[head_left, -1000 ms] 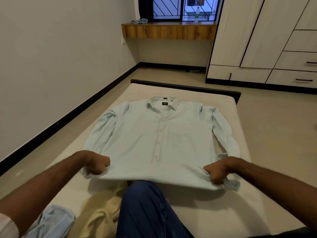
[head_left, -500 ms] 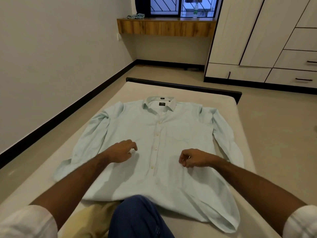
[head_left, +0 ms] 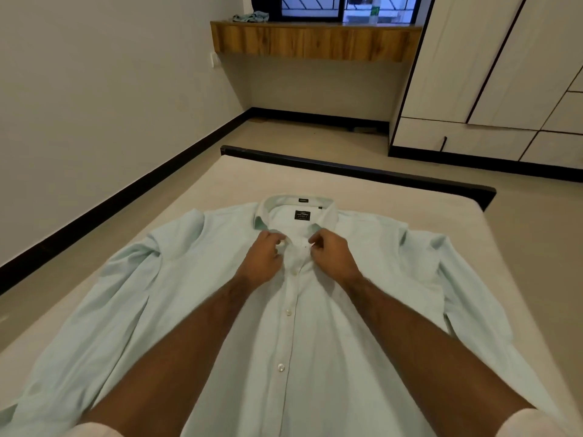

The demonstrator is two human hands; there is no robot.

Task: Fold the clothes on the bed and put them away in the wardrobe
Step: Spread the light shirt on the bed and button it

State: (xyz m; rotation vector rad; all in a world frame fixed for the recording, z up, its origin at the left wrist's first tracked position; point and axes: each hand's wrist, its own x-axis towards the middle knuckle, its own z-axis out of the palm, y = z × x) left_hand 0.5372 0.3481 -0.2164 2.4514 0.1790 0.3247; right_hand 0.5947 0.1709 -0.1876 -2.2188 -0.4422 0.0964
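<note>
A pale mint long-sleeved shirt lies flat and face up on the bed, collar toward the far end, sleeves spread to both sides. My left hand pinches the shirt front just below the collar, left of the button placket. My right hand pinches the opposite edge of the placket at the same height. The two hands sit close together at the top button. The wardrobe stands closed at the far right.
A dark footboard bounds the bed's far end. Bare floor lies between the bed and the wardrobe. A wooden shelf under the window carries a crumpled cloth and a bottle. A wall runs along the left.
Both hands let go of the shirt's hem, moved up over the shirt's middle and now pinch the placket below the collar. The camera has leaned forward over the shirt.
</note>
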